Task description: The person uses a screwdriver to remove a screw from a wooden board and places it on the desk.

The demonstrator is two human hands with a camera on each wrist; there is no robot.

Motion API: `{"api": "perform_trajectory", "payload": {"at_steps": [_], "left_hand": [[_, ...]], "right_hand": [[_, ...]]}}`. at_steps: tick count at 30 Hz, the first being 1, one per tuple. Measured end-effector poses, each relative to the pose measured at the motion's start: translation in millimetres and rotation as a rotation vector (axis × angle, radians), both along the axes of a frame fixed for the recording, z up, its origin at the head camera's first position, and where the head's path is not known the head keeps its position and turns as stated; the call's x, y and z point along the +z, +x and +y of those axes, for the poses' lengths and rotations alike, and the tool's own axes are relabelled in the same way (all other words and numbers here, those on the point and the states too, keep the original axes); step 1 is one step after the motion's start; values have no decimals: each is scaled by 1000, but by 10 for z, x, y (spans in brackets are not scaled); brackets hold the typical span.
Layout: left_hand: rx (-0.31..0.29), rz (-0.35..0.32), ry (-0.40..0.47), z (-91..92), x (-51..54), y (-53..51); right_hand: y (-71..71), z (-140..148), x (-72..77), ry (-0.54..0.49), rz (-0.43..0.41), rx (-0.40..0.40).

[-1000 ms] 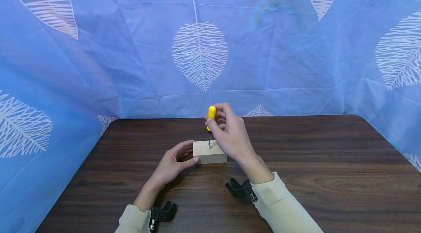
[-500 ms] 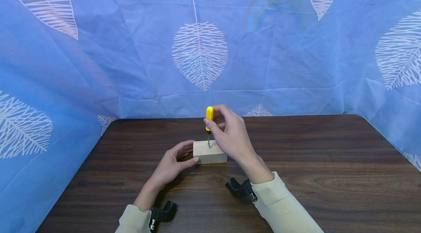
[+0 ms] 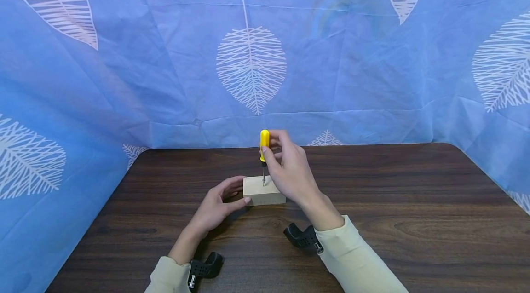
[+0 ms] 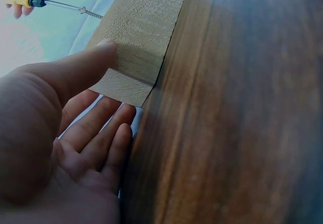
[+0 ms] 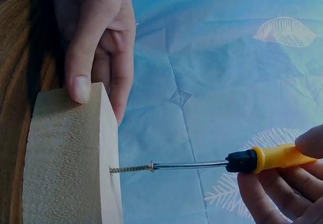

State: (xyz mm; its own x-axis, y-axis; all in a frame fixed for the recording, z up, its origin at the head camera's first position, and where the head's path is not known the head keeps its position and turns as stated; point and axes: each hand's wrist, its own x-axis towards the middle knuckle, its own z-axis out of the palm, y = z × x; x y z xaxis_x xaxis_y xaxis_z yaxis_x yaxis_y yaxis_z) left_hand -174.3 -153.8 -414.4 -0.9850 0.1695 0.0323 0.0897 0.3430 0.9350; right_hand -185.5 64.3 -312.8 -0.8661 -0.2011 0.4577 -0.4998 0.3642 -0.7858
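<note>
A pale wooden block lies on the table, and my left hand grips its left end, thumb on the near face and fingers behind. From the block's top face a screw stands up, its point in the wood and much of its thread showing. My right hand pinches the yellow handle of a screwdriver between thumb and fingers. The screwdriver is upright above the block, its steel shaft meeting the screw's head. In the left wrist view the thumb presses the block's side. My right hand hides the block's right part in the head view.
The dark wood-grain table spreads out around the block. Behind it hangs a blue cloth with white leaf prints. Each wrist carries a black bracket just above the table.
The screwdriver's handle has tipped slightly left and back upright while the right fingers shifted around it. My left hand and the block have stayed in place.
</note>
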Motion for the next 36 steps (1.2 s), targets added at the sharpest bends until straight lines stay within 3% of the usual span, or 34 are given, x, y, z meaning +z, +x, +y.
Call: {"api": "perform_trajectory", "payload": {"at_steps": [8,19,36], "left_hand": [[6,-4,-4,1,8,4],[12,-7,1,2,18,5],[14,-10,-9,-3,18,9]], "right_hand": [[-5,-4,-10,-1,15,-10],[-30,-2,-13,33,103,-27],[-23,-7,-9,22,38,-4]]}}
